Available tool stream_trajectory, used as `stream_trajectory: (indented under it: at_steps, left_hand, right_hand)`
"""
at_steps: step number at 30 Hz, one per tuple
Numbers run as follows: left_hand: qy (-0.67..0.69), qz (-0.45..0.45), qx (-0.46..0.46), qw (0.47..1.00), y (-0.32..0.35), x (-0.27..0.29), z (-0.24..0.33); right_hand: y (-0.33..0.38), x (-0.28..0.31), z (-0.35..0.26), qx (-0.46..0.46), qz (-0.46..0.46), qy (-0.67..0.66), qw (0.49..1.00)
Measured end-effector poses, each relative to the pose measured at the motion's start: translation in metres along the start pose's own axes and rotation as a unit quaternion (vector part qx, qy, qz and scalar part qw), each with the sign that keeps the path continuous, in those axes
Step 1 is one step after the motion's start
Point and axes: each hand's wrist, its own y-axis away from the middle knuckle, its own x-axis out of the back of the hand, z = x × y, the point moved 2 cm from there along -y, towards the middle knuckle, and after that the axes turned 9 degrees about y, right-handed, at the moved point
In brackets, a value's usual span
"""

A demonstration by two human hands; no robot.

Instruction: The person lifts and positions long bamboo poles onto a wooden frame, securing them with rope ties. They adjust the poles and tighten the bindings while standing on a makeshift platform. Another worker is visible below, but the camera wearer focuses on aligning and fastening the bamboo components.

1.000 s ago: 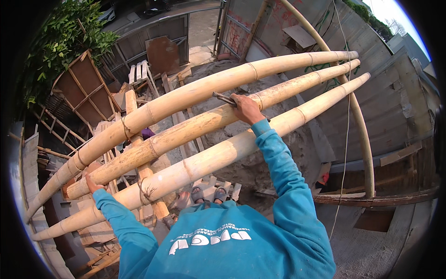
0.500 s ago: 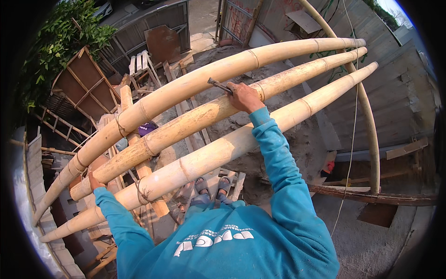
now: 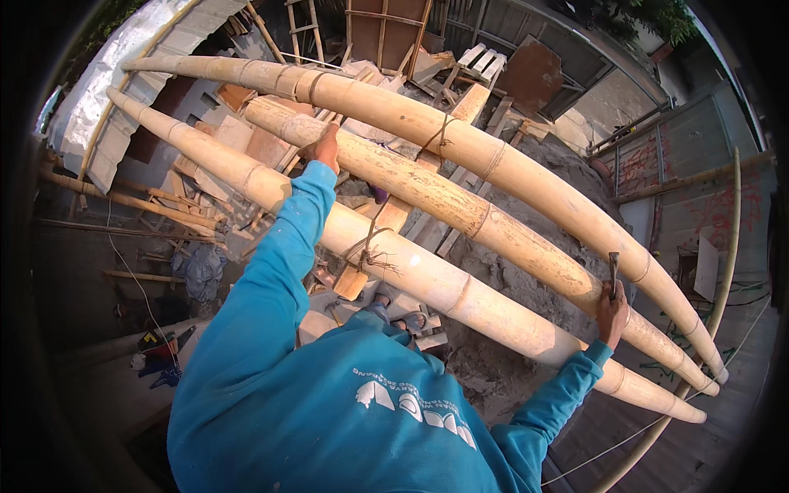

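Right hand [image 3: 611, 312] gripping tool [image 3: 613, 271], against bamboo pole [image 3: 460, 209]

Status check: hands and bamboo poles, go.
Left hand gripping middle bamboo pole. Right hand on same pole, holding dark metal tool. Wire lashing on near pole.

Both hands on the middle bamboo pole [image 3: 460, 209]: left hand [image 3: 327, 148] gripping, right hand [image 3: 612, 312] with a dark tool [image 3: 613, 271].

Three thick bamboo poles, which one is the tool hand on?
The middle pale bamboo pole. The right hand rests on it, holding a thin dark metal tool upright; the left hand grips it too. The other two go untouched.
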Motion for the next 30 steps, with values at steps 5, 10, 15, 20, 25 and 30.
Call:
stream_trajectory:
  at_steps: [5, 10, 15, 20, 25, 30]
  left_hand:
    - [-0.01, 0.045, -0.02, 0.999, -0.004, -0.003, -0.004]
    - [0.024, 0.024, -0.005, 0.999, -0.004, 0.003, -0.005]
    - [0.058, -0.037, -0.03, 0.997, 0.01, 0.002, -0.005]
    - [-0.058, -0.013, 0.022, 0.998, 0.018, 0.001, 0.005]
    - [0.039, -0.006, 0.014, 0.999, -0.02, -0.002, -0.028]
    - [0.051, -0.011, 0.058, 0.997, -0.037, -0.002, -0.038]
  right_hand:
    - [0.002, 0.003, 0.001, -0.037, -0.032, 0.008, 0.999]
    - [-0.001, 0.0, 0.008, -0.029, -0.02, 0.037, 0.999]
    - [-0.006, -0.012, 0.028, 0.032, 0.077, 0.01, 0.996]
    - [0.007, 0.022, -0.034, 0.026, 0.089, -0.059, 0.994]
    - [0.022, 0.049, -0.109, -0.028, 0.006, -0.092, 0.995]
    - [0.06, 0.065, -0.148, 0.005, 0.006, -0.104, 0.995]
